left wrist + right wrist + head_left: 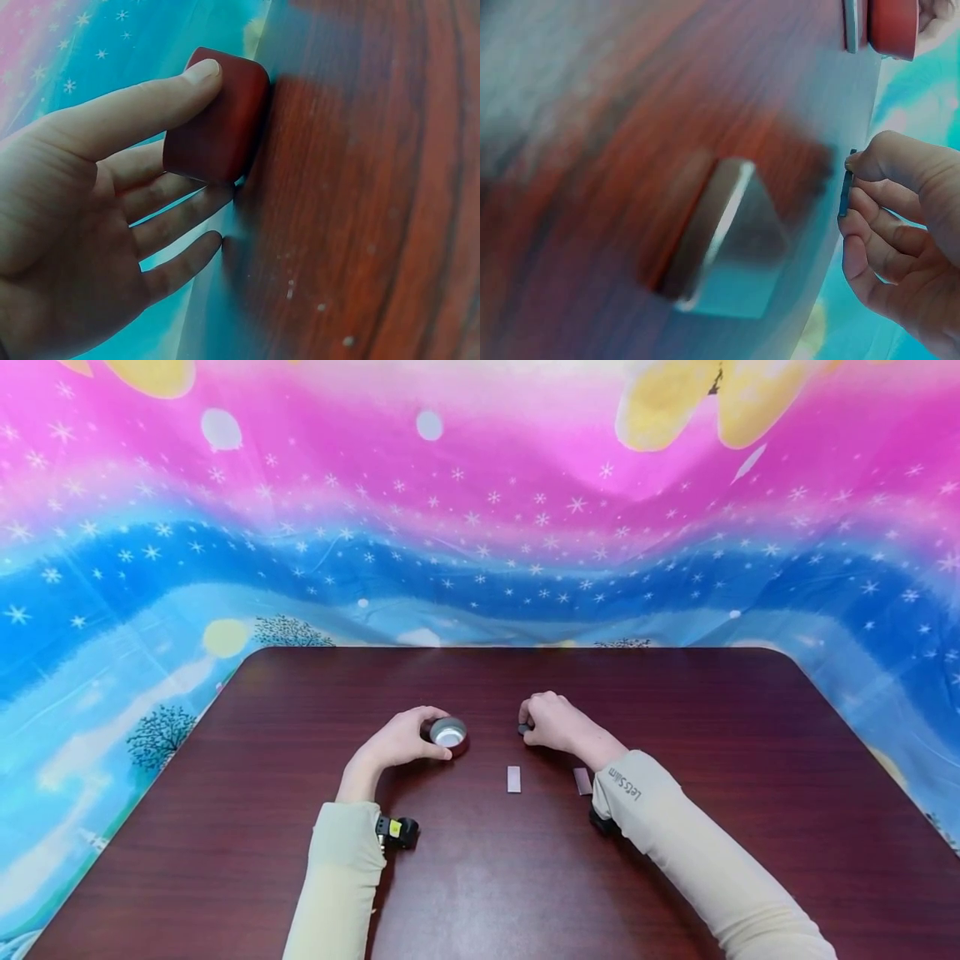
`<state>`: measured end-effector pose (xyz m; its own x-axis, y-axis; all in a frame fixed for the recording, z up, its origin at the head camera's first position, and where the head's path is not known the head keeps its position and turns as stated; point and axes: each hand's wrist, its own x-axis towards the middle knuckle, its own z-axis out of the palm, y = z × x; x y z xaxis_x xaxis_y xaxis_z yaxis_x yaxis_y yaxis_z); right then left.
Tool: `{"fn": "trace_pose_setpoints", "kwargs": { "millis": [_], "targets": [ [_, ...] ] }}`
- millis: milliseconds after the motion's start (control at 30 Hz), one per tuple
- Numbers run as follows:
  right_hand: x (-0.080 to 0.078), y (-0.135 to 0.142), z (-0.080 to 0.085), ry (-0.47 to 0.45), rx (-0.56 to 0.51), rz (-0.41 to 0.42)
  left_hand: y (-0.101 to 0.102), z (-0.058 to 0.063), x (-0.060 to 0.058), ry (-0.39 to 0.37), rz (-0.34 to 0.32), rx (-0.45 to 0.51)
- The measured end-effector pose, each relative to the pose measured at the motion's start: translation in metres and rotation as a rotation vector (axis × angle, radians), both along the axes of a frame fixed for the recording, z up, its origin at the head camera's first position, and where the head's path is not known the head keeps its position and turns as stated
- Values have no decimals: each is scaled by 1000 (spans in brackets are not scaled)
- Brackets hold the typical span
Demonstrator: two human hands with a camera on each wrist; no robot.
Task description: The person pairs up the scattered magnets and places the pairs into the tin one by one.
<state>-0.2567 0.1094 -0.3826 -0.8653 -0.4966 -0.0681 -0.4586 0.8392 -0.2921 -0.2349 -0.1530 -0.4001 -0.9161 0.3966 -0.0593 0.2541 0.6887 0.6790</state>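
My left hand (397, 737) holds a small round dark-red cup (448, 735) with a shiny silvery inside, its opening facing up. In the left wrist view the thumb lies along the side of the red cup (221, 120), with the other fingers behind it. To the right, my right hand (558, 723) pinches a small, thin dark piece (847, 191) between thumb and fingertips, close over the table. On the near side of the hands lie two small flat rectangular pieces, a pale one (513, 779) and a pinkish one (582, 782) beside the right sleeve.
The dark wood table (480, 877) has rounded far corners. Behind it hangs a pink and blue patterned cloth (480, 527). A small black camera (401, 832) is strapped to the left wrist, and another black device (602, 823) shows under the right cuff.
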Motion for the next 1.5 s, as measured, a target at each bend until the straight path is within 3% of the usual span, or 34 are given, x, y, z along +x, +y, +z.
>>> {"fn": "trace_pose_setpoints", "kwargs": {
  "millis": [900,1500],
  "targets": [
    [7,-28,13,81,-74,70,0,-2,0,5,11,19],
    [13,-56,20,85,-139,101,-2,-1,1,1,11,43]
  ]
}}
